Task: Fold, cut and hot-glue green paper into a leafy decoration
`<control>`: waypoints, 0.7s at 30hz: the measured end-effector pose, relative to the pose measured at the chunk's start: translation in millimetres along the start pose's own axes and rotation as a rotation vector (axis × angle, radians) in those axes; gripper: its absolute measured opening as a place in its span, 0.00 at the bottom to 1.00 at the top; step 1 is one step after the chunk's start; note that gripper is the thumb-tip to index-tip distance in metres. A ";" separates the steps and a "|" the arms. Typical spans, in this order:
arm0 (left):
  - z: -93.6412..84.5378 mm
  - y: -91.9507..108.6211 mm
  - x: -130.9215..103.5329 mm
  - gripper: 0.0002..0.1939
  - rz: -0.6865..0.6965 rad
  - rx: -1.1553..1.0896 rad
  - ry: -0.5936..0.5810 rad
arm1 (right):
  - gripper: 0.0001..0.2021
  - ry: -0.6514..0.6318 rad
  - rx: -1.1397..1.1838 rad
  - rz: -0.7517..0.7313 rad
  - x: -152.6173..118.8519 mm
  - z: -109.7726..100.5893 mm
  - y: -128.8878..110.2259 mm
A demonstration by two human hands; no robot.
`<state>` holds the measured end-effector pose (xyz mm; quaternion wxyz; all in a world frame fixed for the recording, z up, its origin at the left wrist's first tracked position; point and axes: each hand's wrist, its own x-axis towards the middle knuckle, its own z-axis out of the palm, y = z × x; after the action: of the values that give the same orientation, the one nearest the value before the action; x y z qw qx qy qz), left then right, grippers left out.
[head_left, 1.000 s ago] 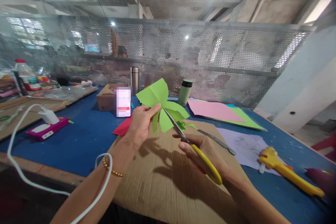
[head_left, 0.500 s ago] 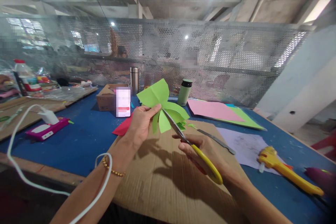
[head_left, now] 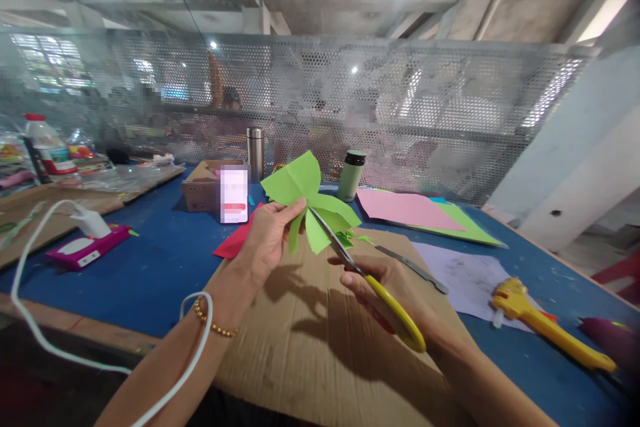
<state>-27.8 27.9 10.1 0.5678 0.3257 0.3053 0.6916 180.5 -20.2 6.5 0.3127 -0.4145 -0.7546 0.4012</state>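
Pinched between thumb and fingers of my left hand point(head_left: 270, 230) is a sheet of green paper point(head_left: 297, 177), cut into petal-like lobes and raised above the cardboard. My right hand point(head_left: 377, 280) grips yellow-handled scissors point(head_left: 395, 307). Their blades point up and left, with the tips at the paper's centre close to my left thumb. Part of the handle is hidden by my right fingers. Small green paper scraps point(head_left: 346, 239) lie on the cardboard sheet point(head_left: 300, 353) behind the blades.
A grey craft blade point(head_left: 413, 268) and a yellow glue gun point(head_left: 550, 327) lie to the right. Pink paper point(head_left: 410, 209), a green tumbler point(head_left: 351, 177), a steel flask point(head_left: 255, 153) and a phone point(head_left: 234, 195) stand or lie behind. A white cable point(head_left: 200, 360) crosses my left forearm.
Very little differs. Both hands hold nearly the same position, and the lower lobes of the green paper have shifted slightly beside the scissor blades.
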 end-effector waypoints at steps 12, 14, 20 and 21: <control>2.6 2.5 -3.8 0.12 -0.083 -0.022 -0.034 | 0.29 0.065 -0.185 -0.068 2.9 -5.6 0.1; 2.5 2.5 -4.1 0.13 -0.092 -0.023 -0.050 | 0.29 0.072 -0.190 -0.067 2.9 -5.5 -1.4; -0.8 4.4 1.2 0.16 0.039 -0.010 0.057 | 0.27 0.018 -0.184 -0.072 0.4 -9.4 -2.6; -1.4 4.8 2.7 0.16 0.055 -0.006 0.081 | 0.26 0.027 -0.179 -0.094 -0.2 -11.1 -1.0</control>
<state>-32.0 29.6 13.4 0.5368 0.3040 0.3169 0.7205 189.2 -16.9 12.7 0.3031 -0.4103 -0.8017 0.3114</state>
